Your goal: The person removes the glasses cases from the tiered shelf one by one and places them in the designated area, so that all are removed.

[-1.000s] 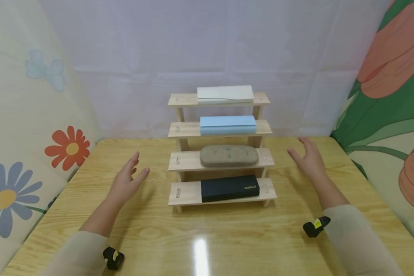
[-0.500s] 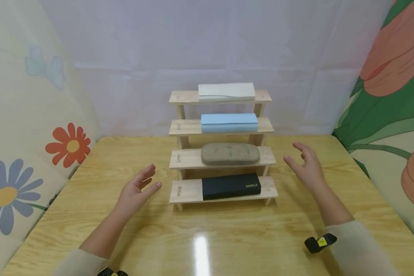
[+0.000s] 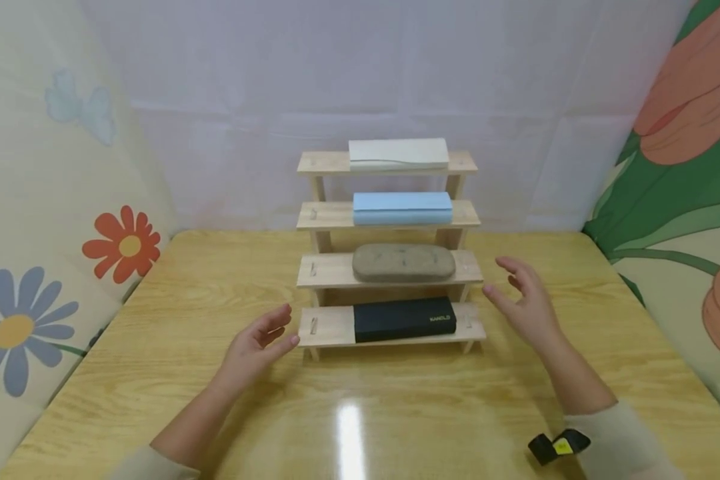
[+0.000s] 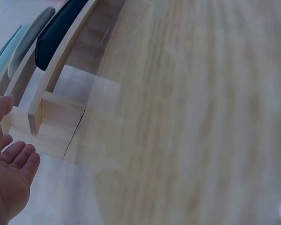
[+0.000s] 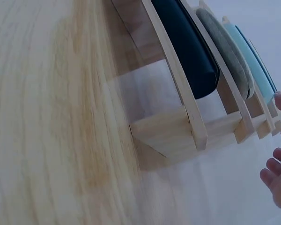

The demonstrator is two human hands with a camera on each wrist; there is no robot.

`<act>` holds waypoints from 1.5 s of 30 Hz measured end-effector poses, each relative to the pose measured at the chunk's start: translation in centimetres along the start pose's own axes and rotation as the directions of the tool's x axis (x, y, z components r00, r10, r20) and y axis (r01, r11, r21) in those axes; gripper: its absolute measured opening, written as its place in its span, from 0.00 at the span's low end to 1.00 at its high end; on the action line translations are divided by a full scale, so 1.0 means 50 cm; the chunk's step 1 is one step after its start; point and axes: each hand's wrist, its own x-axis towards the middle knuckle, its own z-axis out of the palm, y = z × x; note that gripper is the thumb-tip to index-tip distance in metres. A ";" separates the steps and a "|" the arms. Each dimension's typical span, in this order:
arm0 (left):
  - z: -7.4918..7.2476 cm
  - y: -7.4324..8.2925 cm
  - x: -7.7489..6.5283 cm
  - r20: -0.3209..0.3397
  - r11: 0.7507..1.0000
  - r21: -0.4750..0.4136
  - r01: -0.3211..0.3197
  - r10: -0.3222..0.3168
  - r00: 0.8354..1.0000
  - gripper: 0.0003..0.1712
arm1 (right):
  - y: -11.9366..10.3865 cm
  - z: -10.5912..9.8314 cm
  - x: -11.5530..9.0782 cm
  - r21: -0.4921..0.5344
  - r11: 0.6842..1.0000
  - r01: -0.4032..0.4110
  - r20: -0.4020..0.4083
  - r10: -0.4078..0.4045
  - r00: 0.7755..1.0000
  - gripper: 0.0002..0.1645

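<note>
A tiered wooden display rack [image 3: 330,325] stands on the table, each step bearing a glasses case. From the top these are a white case [image 3: 399,153], a light blue case [image 3: 403,209], a grey-brown case [image 3: 404,262] and a black case [image 3: 405,319] with gold lettering. My left hand [image 3: 249,350] is at the left end of the lowest step, fingers loosely bent; whether the thumb touches the wood I cannot tell. Beside the rack's right end hovers my right hand [image 3: 527,307], thumb and fingers spread apart. Neither hand holds anything.
The wood-grain table [image 3: 432,413] extends around the rack, with a bright reflection near its front. A white cloth [image 3: 246,100] hangs behind. Flower-printed cloths border the left [image 3: 30,187] and right [image 3: 696,220] sides. A black wrist camera [image 3: 557,446] sits by the right sleeve.
My left hand has moved right and slightly down to the rack's lowest step. The right hand has come left and down, closer to the rack. The rack and cases keep their arrangement.
</note>
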 end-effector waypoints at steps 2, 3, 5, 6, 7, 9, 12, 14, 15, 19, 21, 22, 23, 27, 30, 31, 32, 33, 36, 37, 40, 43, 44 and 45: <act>0.005 0.001 -0.003 0.003 1.000 -0.008 0.023 -0.023 1.000 0.34 | -0.004 0.004 -0.006 0.009 1.000 0.007 0.008 -0.007 1.000 0.32; 0.008 0.001 -0.005 0.005 0.999 -0.011 0.036 -0.036 0.999 0.34 | -0.005 0.007 -0.009 0.009 1.000 0.011 0.012 -0.011 1.000 0.31; 0.013 0.003 -0.008 0.005 0.998 -0.017 0.059 -0.059 0.998 0.34 | -0.008 0.012 -0.016 0.010 1.000 0.021 0.018 -0.021 1.000 0.31; 0.016 0.004 -0.010 0.002 0.997 -0.026 0.075 -0.075 0.997 0.34 | -0.009 0.015 -0.018 0.008 1.000 0.027 0.018 -0.027 0.999 0.31; 0.020 0.004 -0.011 -0.001 0.995 -0.038 0.090 -0.090 0.996 0.34 | -0.010 0.018 -0.021 0.011 0.999 0.034 0.016 -0.034 0.999 0.31; 0.026 0.002 -0.013 -0.008 0.991 -0.066 0.119 -0.120 0.993 0.34 | -0.011 0.024 -0.027 0.017 0.998 0.055 0.011 -0.055 0.998 0.30; 0.036 -0.004 -0.015 -0.026 0.981 -0.113 0.156 -0.159 0.987 0.33 | -0.015 0.032 -0.033 0.024 0.995 0.096 0.004 -0.096 0.995 0.30; 0.042 -0.008 -0.017 -0.043 0.979 -0.119 0.166 -0.172 0.984 0.33 | -0.019 0.036 -0.038 0.024 0.993 0.113 0.008 -0.113 0.994 0.30; 0.045 -0.010 -0.018 -0.051 0.978 -0.123 0.170 -0.177 0.983 0.32 | -0.020 0.039 -0.040 0.023 0.993 0.118 0.012 -0.118 0.993 0.30; 0.055 -0.017 -0.021 -0.089 0.976 -0.122 0.182 -0.194 0.977 0.31 | -0.024 0.048 -0.049 0.012 0.991 0.130 0.027 -0.131 0.991 0.30; 0.060 -0.019 -0.024 -0.097 0.973 -0.140 0.184 -0.199 0.975 0.30 | -0.024 0.054 -0.053 0.012 0.991 0.136 0.039 -0.136 0.990 0.30; 0.062 -0.020 -0.025 -0.102 0.973 -0.145 0.182 -0.198 0.975 0.29 | -0.023 0.057 -0.055 0.014 0.990 0.138 0.048 -0.139 0.989 0.30; 0.064 -0.020 -0.026 -0.106 0.972 -0.151 0.181 -0.198 0.975 0.29 | -0.022 0.059 -0.057 0.017 0.990 0.141 0.059 -0.142 0.988 0.30; 0.070 -0.022 -0.029 -0.128 0.974 -0.145 0.175 -0.194 0.973 0.28 | -0.017 0.070 -0.062 0.028 0.990 0.139 0.105 -0.142 0.984 0.31; 0.072 -0.020 -0.030 -0.156 0.975 -0.136 0.177 -0.198 0.968 0.26 | -0.013 0.078 -0.063 0.044 0.992 0.116 0.138 -0.121 0.983 0.31; 0.072 -0.019 -0.031 -0.167 0.974 -0.137 0.178 -0.200 0.966 0.25 | -0.013 0.081 -0.063 0.048 0.993 0.109 0.147 -0.115 0.982 0.31; 0.072 -0.018 -0.031 -0.177 0.974 -0.140 0.179 -0.202 0.963 0.24 | -0.013 0.084 -0.063 0.049 0.993 0.108 0.155 -0.114 0.981 0.31; 0.072 -0.016 -0.032 -0.188 0.973 -0.144 0.180 -0.205 0.960 0.24 | -0.012 0.087 -0.062 0.049 0.993 0.106 0.164 -0.112 0.980 0.31; 0.073 -0.013 -0.033 -0.211 0.970 -0.159 0.185 -0.216 0.953 0.22 | -0.011 0.094 -0.061 0.038 0.992 0.121 0.181 -0.126 0.975 0.30; 0.073 -0.012 -0.033 -0.215 0.970 -0.163 0.182 -0.215 0.953 0.22 | -0.011 0.096 -0.060 0.028 0.990 0.137 0.181 -0.140 0.973 0.30; 0.074 -0.010 -0.032 -0.225 0.971 -0.161 0.176 -0.210 0.951 0.21 | -0.007 0.104 -0.056 0.016 0.985 0.172 0.176 -0.172 0.969 0.29; 0.075 -0.011 -0.031 -0.234 0.969 -0.168 0.182 -0.219 0.947 0.20 | -0.005 0.111 -0.050 0.009 0.980 0.197 0.165 -0.196 0.967 0.29; 0.075 -0.012 -0.031 -0.235 0.967 -0.171 0.189 -0.226 0.945 0.20 | -0.004 0.113 -0.047 0.019 0.980 0.198 0.165 -0.198 0.966 0.29; 0.076 -0.013 -0.031 -0.236 0.964 -0.177 0.196 -0.236 0.943 0.20 | -0.004 0.115 -0.045 0.023 0.980 0.197 0.166 -0.199 0.966 0.30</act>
